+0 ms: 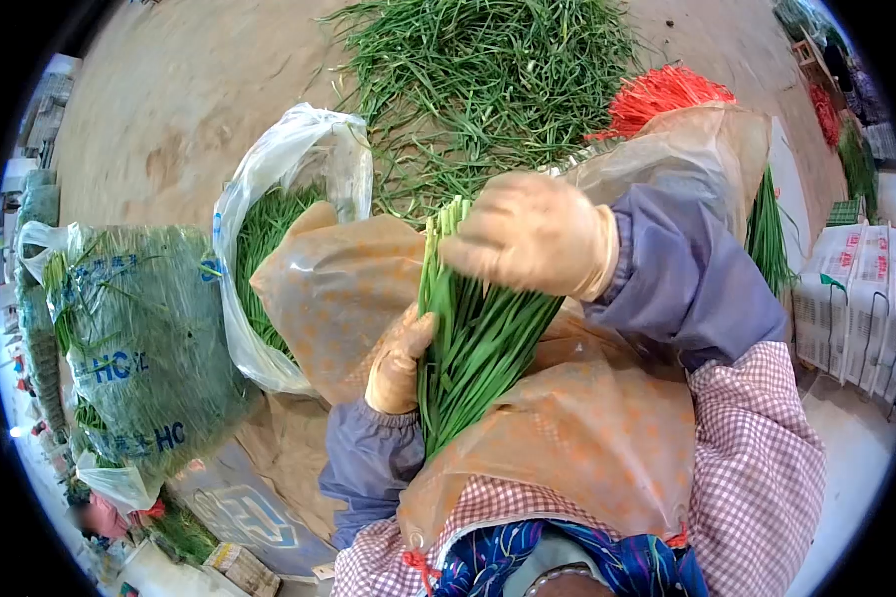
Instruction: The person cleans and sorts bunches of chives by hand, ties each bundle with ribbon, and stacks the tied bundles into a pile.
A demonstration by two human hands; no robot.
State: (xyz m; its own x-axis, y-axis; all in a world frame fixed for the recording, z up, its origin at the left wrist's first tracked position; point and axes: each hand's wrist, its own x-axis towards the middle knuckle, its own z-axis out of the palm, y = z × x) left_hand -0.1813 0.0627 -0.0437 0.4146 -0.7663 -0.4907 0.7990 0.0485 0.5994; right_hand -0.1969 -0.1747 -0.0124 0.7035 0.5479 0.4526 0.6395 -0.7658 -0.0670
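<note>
A thick bunch of garlic chives (pixel 488 343) lies slanted across my lap, pale stem ends up and green leaves toward me. My left hand (pixel 398 363), in a cream glove, is closed around the bunch's left side; part of its fingers is hidden behind the leaves. Over the stem ends is my right hand (pixel 528 234), gloved too and smeared by motion. Its fingers reach leftward across the stems, and whether they grip any cannot be made out. A translucent brownish apron (pixel 567 428) with orange spots covers my lap under the bunch.
Ahead on the floor spreads a loose heap of chives (pixel 488 80), with red ties (pixel 672 95) to its right. An open white plastic bag (pixel 234 328) of chives stands left, beside a full printed bag (pixel 149 338). White boxes (pixel 846 298) are stacked at right.
</note>
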